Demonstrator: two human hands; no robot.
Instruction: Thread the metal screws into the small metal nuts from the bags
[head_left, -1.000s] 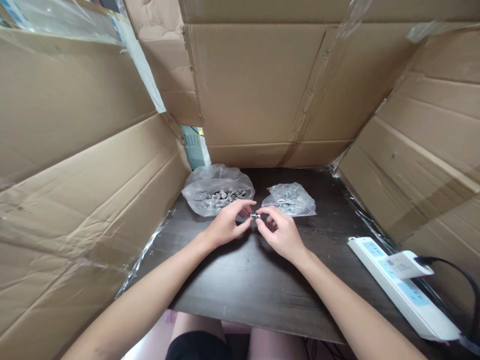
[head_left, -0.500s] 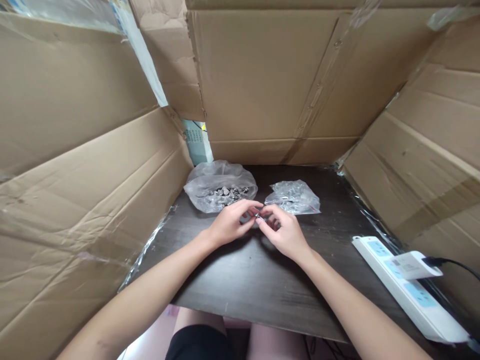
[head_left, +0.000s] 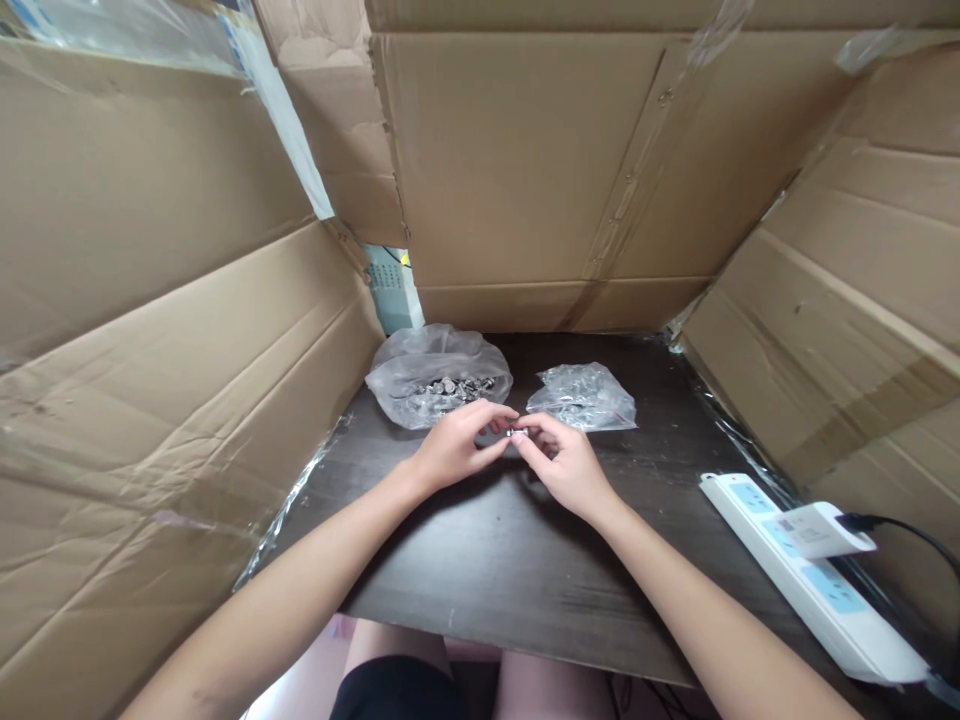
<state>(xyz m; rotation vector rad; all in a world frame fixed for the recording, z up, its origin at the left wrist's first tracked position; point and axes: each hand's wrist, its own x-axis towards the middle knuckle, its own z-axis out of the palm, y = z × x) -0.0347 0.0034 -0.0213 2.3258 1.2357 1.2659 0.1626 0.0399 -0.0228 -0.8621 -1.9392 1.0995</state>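
Note:
Between my two hands, above the table, is a small shiny metal piece (head_left: 517, 432), perhaps a screw; it is too small to name for sure. My right hand (head_left: 566, 460) pinches it between thumb and fingers. The fingertips of my left hand (head_left: 461, 445) are curled in at its left end, with the thumb close to it. Just beyond my left hand lies an open clear plastic bag (head_left: 397, 380) holding many small round metal parts (head_left: 454, 387). A second clear bag (head_left: 592, 390), crumpled and with a pinkish edge, lies beyond my right hand.
A white power strip (head_left: 817, 580) with a plugged-in white adapter (head_left: 821, 530) and black cable (head_left: 911, 528) runs along the right side of the dark table (head_left: 465, 560). Cardboard walls (head_left: 525, 160) enclose the table at the left, back and right.
The small metal piece shows more clearly between my fingertips and appears turned more level. My hands have hardly moved; the whole view has shifted slightly.

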